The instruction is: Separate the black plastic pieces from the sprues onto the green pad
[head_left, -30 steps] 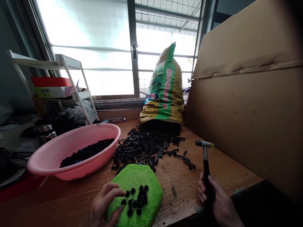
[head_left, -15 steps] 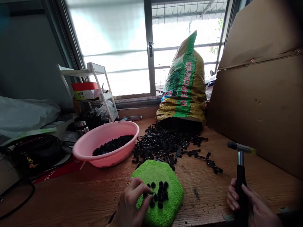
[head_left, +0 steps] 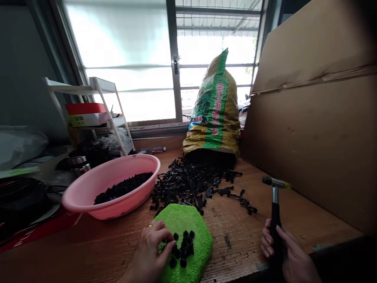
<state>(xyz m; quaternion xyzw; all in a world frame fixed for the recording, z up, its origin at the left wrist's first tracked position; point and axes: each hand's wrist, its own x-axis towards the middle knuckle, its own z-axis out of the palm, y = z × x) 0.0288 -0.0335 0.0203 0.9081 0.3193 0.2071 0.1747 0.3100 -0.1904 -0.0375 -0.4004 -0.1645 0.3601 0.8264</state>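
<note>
My left hand (head_left: pixel 150 253) rests on a green hexagonal cloth pad (head_left: pixel 184 220) at the table's near edge, its fingers curled over several small black plastic pieces (head_left: pixel 183 248) gathered on the pad. My right hand (head_left: pixel 284 253) is wrapped round the black handle of a small hammer (head_left: pixel 275 204), held upright with its metal head and yellow tip above the wooden table (head_left: pixel 88 251).
A pink basin (head_left: pixel 88 188) with black pieces stands at the left. A heap of black plastic parts (head_left: pixel 191 182) spills from a yellow-green sack (head_left: pixel 216 110) by the window. Cardboard sheets (head_left: pixel 312 118) lean along the right. A white rack (head_left: pixel 94 110) and bags crowd the far left.
The view swung left, then back right. My left hand has curled further over the black pieces on the pad. The hammer stays upright in my right hand.
</note>
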